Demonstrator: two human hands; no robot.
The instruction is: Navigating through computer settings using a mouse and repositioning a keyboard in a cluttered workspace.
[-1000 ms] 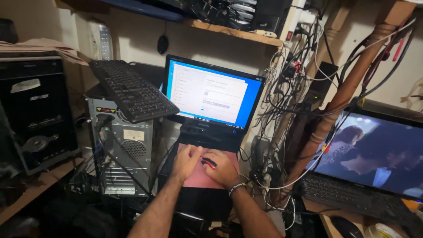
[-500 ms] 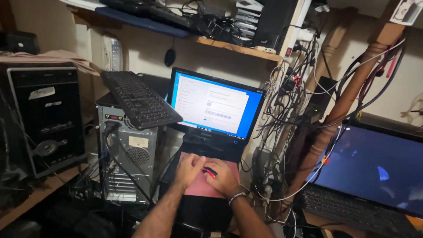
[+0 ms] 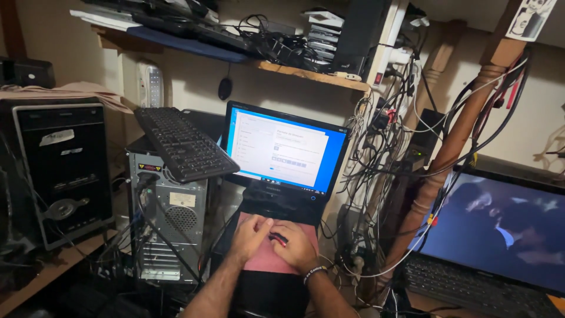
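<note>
1. Left hand (image 3: 250,235): laid palm-down on the flat pinkish-red panel (image 3: 265,259), fingers stretched out and close together, tips pointing toward the monitor base; it grips nothing.
2. Right hand (image 3: 297,246): on the same panel, touching the left hand, fingers curled loosely over a small red-and-black object (image 3: 279,238); whether they actually pinch it cannot be told. A pale beaded bracelet (image 3: 315,272) sits on the wrist.
3. Small red-and-black object: lies between the two hands on the panel, mostly covered. Judged light and stiff, easily dropped, best pinched by its exposed end between thumb and forefinger.
4. Pinkish-red panel: lies level, just in front of the base of the black flat monitor (image 3: 285,150), which shows a lit blue-and-white screen. Judged a rigid sheet, best lifted by its side edges.
5. Grey open-backed computer tower (image 3: 168,224): left of the hands, with a black keyboard (image 3: 182,144) resting tilted on top.
6. Black computer tower (image 3: 56,171): further left, on a wooden bench.
7. Tangle of cables (image 3: 388,165): hangs right of the monitor, around a turned wooden post (image 3: 447,159).
8. Open laptop (image 3: 500,235): far right, screen lit.
</note>
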